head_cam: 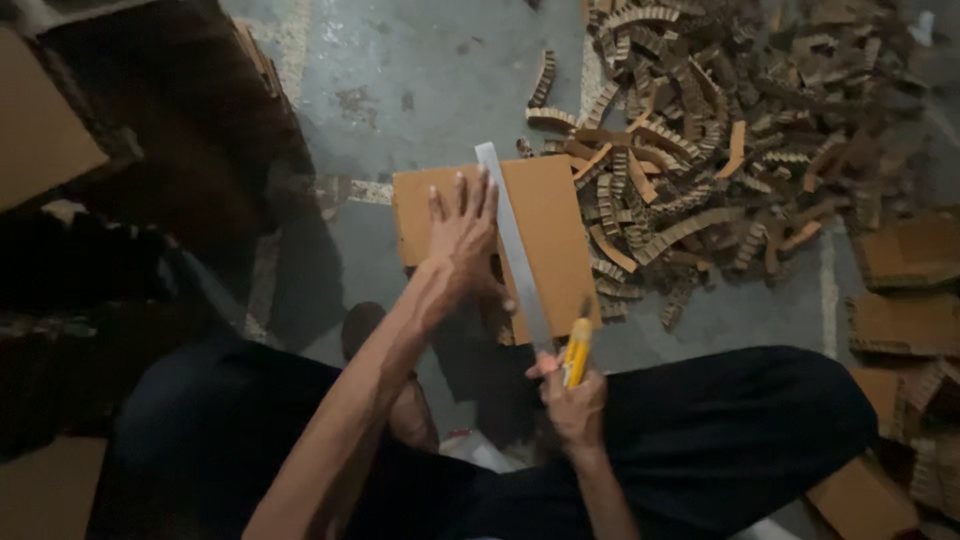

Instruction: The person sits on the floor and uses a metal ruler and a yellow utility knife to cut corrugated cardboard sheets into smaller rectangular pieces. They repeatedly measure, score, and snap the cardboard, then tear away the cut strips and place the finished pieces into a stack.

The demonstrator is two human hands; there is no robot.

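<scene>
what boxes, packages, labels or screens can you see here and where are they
No labels, signs or screens show.
Cardboard box: far left, plain brown, dim.
Cardboard sheet: floor centre, flat brown rectangle under the left hand and a grey ruler.
Cardboard stacks: right edge, brown.

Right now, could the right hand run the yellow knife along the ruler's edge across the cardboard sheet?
Probably yes. The right hand holds the yellow knife at the near end of the metal ruler, which the left hand presses flat on the cardboard sheet; nothing blocks the ruler's right edge.
</scene>
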